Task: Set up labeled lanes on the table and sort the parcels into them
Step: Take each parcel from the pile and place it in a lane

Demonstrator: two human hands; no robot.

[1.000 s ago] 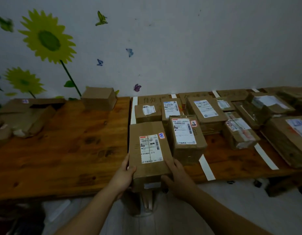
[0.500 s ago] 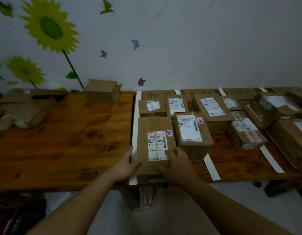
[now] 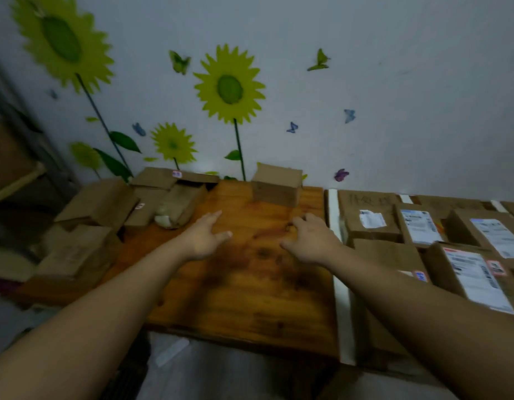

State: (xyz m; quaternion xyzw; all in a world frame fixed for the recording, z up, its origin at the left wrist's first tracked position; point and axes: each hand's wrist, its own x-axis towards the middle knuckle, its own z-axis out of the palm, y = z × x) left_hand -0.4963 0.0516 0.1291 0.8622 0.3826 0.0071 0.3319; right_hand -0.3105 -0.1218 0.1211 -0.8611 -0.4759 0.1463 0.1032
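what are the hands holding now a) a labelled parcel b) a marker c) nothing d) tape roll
c: the left hand and right hand are both empty, over the bare wood of the table, short of the plain box at its far edge.

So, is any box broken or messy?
Probably yes. Toward the far left of the table, one brown parcel looks torn at its near end, with pale stuff bulging out. It's blurry, though.

Single wide-angle view from the person's head, facing forward and down across a wooden table [image 3: 250,284] to the wall [image 3: 394,96] behind it. The left hand [image 3: 205,238] and right hand [image 3: 313,241] extend in from the bottom corners to mid-frame — close under the lens, over the tabletop.
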